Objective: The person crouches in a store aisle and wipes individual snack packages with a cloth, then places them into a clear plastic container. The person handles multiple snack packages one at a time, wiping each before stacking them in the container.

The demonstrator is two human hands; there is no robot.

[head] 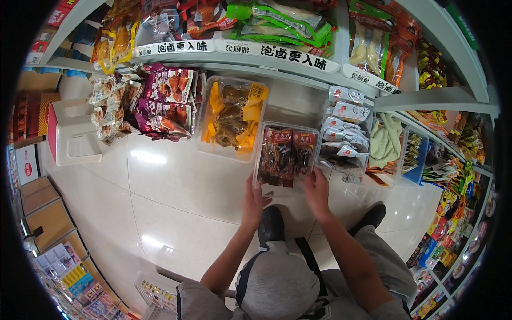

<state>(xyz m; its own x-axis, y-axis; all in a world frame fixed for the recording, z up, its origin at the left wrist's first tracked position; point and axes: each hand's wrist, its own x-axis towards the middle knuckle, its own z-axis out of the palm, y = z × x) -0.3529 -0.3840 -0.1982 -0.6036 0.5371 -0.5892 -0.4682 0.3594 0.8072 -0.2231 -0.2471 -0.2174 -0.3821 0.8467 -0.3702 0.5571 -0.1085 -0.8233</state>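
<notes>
Between my hands is a clear plastic bin (286, 127) filled with red and dark packets of packaged snacks (283, 154). My left hand (253, 200) grips its near left corner, and my right hand (317, 191) has hold of the near right corner. Left of it sits another clear bin (205, 120) with vacuum-packed meat snacks (234, 116) in yellow and clear wrap. White pouches (346, 124) stand in a row just to the right, in a clear bin. Whether the held bin rests on the floor or hangs above it, I cannot tell.
Purple snack bags (170, 102) and pale packets (114, 106) lie farther left, beside a white plastic stool (76, 134). A green cloth (385, 140) covers part of a bin at right. Above runs a stocked shelf (280, 56). My shoe (271, 226) is close to the held bin.
</notes>
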